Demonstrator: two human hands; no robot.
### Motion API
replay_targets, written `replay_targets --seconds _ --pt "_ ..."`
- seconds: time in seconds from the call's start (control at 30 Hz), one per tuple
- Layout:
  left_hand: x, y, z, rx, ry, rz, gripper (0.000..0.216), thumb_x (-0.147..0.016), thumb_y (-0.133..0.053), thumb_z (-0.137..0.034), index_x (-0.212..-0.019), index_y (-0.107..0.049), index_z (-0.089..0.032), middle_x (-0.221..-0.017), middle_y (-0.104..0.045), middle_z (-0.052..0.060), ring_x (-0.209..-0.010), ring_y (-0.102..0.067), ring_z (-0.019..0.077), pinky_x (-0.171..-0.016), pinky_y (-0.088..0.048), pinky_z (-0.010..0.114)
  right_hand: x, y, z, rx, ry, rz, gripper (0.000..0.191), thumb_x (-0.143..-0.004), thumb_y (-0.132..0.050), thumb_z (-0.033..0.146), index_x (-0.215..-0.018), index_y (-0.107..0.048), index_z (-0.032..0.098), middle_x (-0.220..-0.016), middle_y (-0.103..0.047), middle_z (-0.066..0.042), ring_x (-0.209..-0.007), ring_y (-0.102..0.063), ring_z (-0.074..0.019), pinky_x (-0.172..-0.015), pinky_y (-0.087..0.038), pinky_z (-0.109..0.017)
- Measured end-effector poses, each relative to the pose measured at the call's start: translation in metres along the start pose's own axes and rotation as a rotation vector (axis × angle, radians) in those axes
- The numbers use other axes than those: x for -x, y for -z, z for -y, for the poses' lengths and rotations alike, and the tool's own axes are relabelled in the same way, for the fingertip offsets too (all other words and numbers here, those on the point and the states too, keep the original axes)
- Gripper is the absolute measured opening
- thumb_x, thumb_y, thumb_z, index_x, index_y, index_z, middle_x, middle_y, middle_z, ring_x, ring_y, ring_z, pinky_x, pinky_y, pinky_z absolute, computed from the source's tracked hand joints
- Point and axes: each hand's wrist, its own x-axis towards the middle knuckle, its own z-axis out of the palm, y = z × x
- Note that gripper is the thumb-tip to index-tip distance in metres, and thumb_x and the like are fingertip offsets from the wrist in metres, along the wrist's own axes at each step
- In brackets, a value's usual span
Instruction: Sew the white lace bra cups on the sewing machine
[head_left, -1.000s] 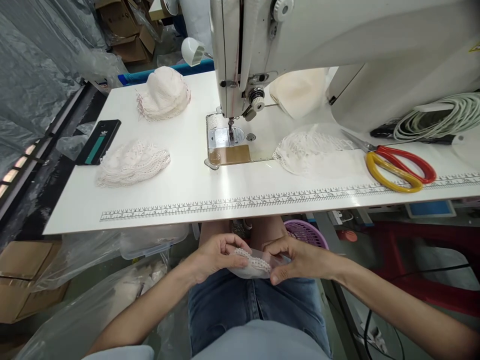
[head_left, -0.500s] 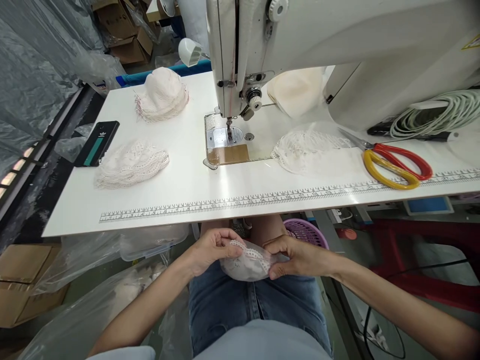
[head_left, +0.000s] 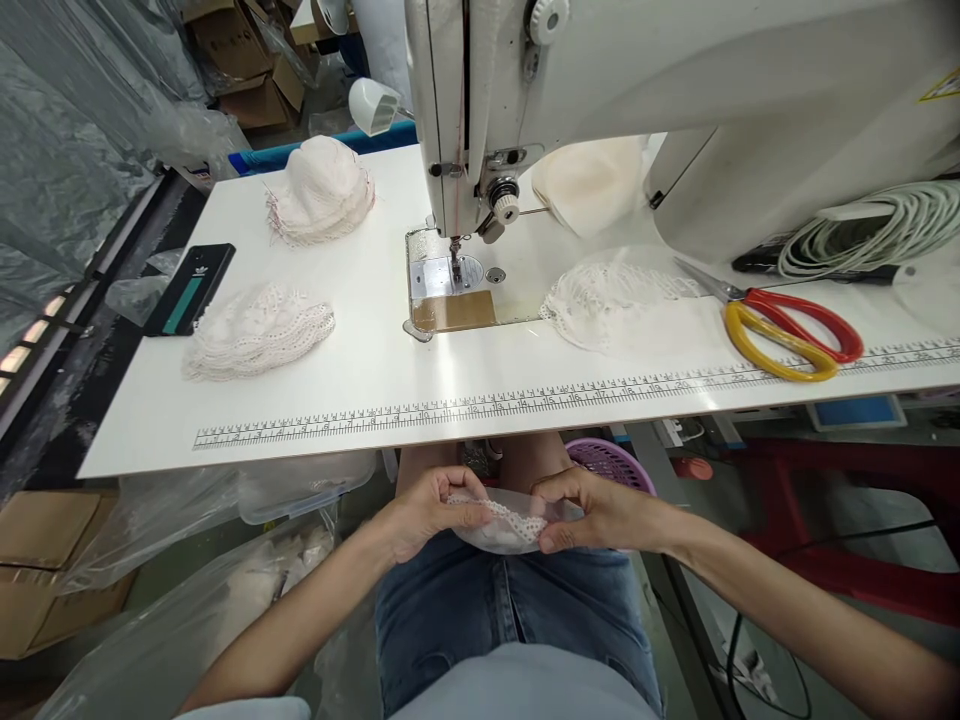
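Over my lap, just below the table's front edge, I hold a white lace-edged fabric piece (head_left: 499, 530) of thin, see-through cloth. My left hand (head_left: 439, 512) pinches its left end between thumb and fingers. At the right end, my right hand (head_left: 581, 510) grips the cloth the same way. The scalloped lace edge runs between the two hands. Above them on the table stands a sewing machine (head_left: 457, 130), its needle over the metal plate. Which layers of cloth lie under my fingers is hidden.
Lace pieces (head_left: 259, 330) and a pile of white cups (head_left: 322, 190) lie on the table's left, beside a black phone-like item (head_left: 191, 290). Right of the needle are more lace (head_left: 615, 300), cream pads (head_left: 592, 185) and scissors (head_left: 787, 330). A purple basket (head_left: 611, 462) stands below.
The fabric has been turned and drawn flatter between my hands, so its lace edge now stretches across to the right hand. The view has shifted slightly; the table items lie as before.
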Motion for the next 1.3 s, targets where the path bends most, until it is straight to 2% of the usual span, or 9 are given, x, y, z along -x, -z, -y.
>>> replay_targets --seconds 0.3,0.4,0.6,0.8,0.97,1.17,1.3 --pt "-0.001 0.0 0.003 0.053 -0.002 0.008 0.034 -0.058 -0.081 -0.032 -0.082 -0.067 -0.012 -0.072 -0.065 0.002 -0.063 -0.055 0.0096 -0.062 -0.038 0.02 0.003 0.007 -0.002 0.067 0.019 -0.023 0.029 -0.073 -0.067 0.043 -0.077 -0.066 0.015 -0.073 -0.059 0.0 -0.069 -0.052 -0.0118 -0.061 -0.039 -0.021" --pt "-0.001 0.0 0.002 0.074 -0.011 0.006 0.033 -0.058 -0.081 -0.032 -0.08 -0.068 -0.013 -0.073 -0.066 0.003 -0.065 -0.056 0.0107 -0.066 -0.04 0.021 0.002 0.006 -0.004 0.026 0.019 0.01 0.03 -0.073 -0.068 0.044 -0.082 -0.066 0.015 -0.073 -0.059 0.0 -0.069 -0.053 -0.0122 -0.061 -0.039 -0.021" --pt "0.0 -0.005 0.003 0.134 -0.064 -0.031 0.027 -0.059 -0.08 -0.032 -0.074 -0.069 -0.012 -0.07 -0.067 0.003 -0.062 -0.057 0.0104 -0.064 -0.04 0.021 0.005 0.014 -0.015 0.046 0.021 -0.014 0.033 -0.074 -0.066 0.046 -0.073 -0.067 0.013 -0.068 -0.055 0.0 -0.064 -0.048 -0.0107 -0.056 -0.036 -0.021" --pt "-0.002 -0.01 0.001 0.153 -0.048 0.004 0.028 -0.058 -0.081 -0.03 -0.075 -0.068 -0.011 -0.07 -0.067 0.003 -0.061 -0.057 0.0098 -0.063 -0.041 0.021 0.001 0.011 -0.012 -0.052 0.006 -0.001 0.029 -0.07 -0.071 0.041 -0.081 -0.067 0.015 -0.069 -0.058 0.001 -0.065 -0.051 -0.0116 -0.059 -0.039 -0.022" --pt "-0.001 -0.01 0.0 0.26 -0.087 -0.083 0.028 -0.057 -0.082 -0.032 -0.066 -0.063 -0.012 -0.06 -0.061 -0.001 -0.056 -0.053 0.0081 -0.057 -0.038 0.019 0.0 0.011 -0.008 -0.076 0.067 -0.017 0.025 -0.073 -0.069 0.04 -0.074 -0.069 0.015 -0.071 -0.059 0.0 -0.067 -0.053 -0.0117 -0.062 -0.04 -0.022" --pt "-0.005 -0.013 0.004 0.262 -0.025 -0.089 0.034 -0.057 -0.081 -0.038 -0.066 -0.062 -0.011 -0.06 -0.059 -0.001 -0.054 -0.05 0.0074 -0.055 -0.036 0.019 0.001 0.014 -0.01 -0.119 -0.006 0.042 0.029 -0.067 -0.073 0.041 -0.08 -0.068 0.015 -0.07 -0.059 0.001 -0.065 -0.052 -0.0116 -0.06 -0.04 -0.022" --pt "-0.007 -0.012 0.003 0.247 -0.022 -0.101 0.036 -0.056 -0.081 -0.04 -0.067 -0.062 -0.011 -0.062 -0.059 0.0 -0.055 -0.05 0.0073 -0.054 -0.036 0.019 -0.003 0.01 -0.008 -0.139 0.009 -0.012 0.029 -0.069 -0.072 0.04 -0.082 -0.068 0.014 -0.072 -0.06 0.0 -0.068 -0.053 -0.0122 -0.064 -0.041 -0.023"
